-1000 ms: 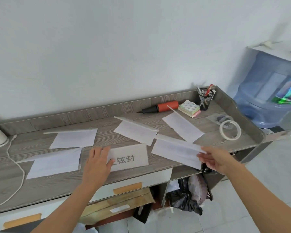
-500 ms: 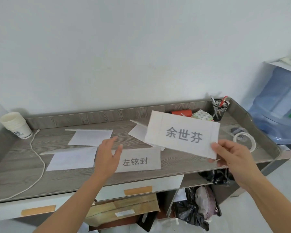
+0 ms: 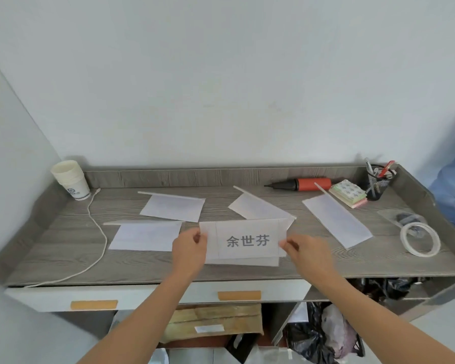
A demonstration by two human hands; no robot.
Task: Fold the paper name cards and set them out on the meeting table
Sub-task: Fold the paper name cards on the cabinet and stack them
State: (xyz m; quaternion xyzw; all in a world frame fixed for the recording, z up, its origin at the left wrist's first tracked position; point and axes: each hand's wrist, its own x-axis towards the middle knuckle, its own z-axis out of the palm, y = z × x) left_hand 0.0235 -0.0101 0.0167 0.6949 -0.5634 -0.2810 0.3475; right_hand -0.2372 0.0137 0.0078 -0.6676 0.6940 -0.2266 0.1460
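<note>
Left hand [image 3: 188, 248]: bare from fingers to wrist.
Right hand [image 3: 307, 252]: bare likewise, fingers to wrist.
Left forearm [image 3: 142, 311]: bare and slim along all its visible length, down to the lower edge of view.
Right forearm [image 3: 365, 311]: bare too, reaching the lower right corner.
Clothing: outside the view, cannot tell.

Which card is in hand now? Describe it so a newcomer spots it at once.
On the grey desk against the white wall, look mid-front, where the left hand and right hand pinch one white card by its short ends. It alone shows printed grey characters; the sheets around it look blank.
</note>
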